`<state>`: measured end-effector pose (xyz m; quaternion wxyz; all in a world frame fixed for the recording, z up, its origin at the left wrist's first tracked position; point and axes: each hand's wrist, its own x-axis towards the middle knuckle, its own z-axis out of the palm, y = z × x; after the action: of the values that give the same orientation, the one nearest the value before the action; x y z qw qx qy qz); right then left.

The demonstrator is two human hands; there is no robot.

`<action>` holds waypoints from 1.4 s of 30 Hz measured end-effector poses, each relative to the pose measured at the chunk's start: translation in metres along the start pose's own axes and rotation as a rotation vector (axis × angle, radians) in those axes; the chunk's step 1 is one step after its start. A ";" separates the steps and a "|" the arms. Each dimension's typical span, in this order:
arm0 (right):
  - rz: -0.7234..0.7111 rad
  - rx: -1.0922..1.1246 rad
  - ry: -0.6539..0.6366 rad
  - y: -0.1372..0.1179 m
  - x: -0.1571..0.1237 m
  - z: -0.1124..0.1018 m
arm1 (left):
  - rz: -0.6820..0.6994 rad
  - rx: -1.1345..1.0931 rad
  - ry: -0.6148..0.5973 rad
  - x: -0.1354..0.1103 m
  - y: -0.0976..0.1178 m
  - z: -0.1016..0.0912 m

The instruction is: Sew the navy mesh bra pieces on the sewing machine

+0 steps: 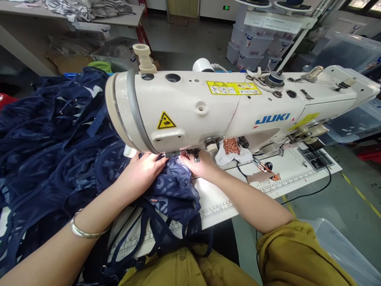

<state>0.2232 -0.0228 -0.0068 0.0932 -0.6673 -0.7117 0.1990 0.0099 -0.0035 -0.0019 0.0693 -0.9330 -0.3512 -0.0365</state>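
A white sewing machine (pixel 184 107) spans the middle of the view. Under its head lies a navy patterned garment (pixel 174 184) with thin straps hanging over the table's front edge. My left hand (pixel 144 172) rests on the cloth left of the needle area, its fingers stretched out toward the machine. On the other side, my right hand (pixel 201 165) is closed at the garment's right edge, beside the needle area. The machine's head and parts hide its fingertips, and the needle itself is hidden too.
A large heap of navy garments (pixel 50 135) covers the left side. Right of my hands are copper-coloured beads (pixel 231 146) in a white wrapping and orange-handled snips (pixel 266 169). A ruler strip (pixel 220 208) runs along the table's front edge. Clear bins (pixel 336 246) stand at the right.
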 end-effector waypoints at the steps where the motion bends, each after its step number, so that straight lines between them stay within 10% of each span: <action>1: 0.001 0.006 -0.001 0.000 0.000 -0.001 | -0.004 -0.006 0.004 0.000 0.000 0.000; 42: -0.013 0.053 0.021 0.000 -0.001 -0.003 | 0.002 -0.113 -0.082 0.013 0.000 -0.010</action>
<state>0.2245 -0.0228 -0.0042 0.1195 -0.6622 -0.7093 0.2100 0.0190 0.0036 0.0098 0.0021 -0.9365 -0.3502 -0.0179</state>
